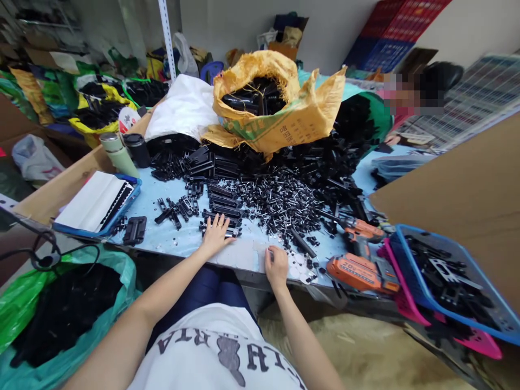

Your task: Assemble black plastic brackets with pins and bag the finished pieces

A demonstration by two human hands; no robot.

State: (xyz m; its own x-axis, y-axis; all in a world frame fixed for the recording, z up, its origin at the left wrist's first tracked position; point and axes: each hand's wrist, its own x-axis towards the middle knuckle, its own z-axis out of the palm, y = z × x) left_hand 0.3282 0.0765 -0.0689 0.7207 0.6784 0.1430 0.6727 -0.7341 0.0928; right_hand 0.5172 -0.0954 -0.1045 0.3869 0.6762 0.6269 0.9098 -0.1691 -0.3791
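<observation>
My left hand (216, 233) lies with fingers spread on the near end of a row of long black plastic parts (224, 203). Its thumb points right, toward the table's front edge. My right hand (277, 264) rests at that edge with its fingers curled in; what they hold, if anything, is hidden. Beside it are small white discs (296, 266) and a black bar (303, 242). Beyond both hands spreads a pile of small screws (280, 200). Loose black parts (176, 211) lie to the left, near a flat black piece (135, 230).
An orange cordless drill (363, 271) lies at right, next to a blue basket (400, 230) of black parts. A yellow sack (300, 127) stands behind the pile. Left are a blue tray (138, 189) and a green bottle (119, 154). A person (402, 97) is at back right.
</observation>
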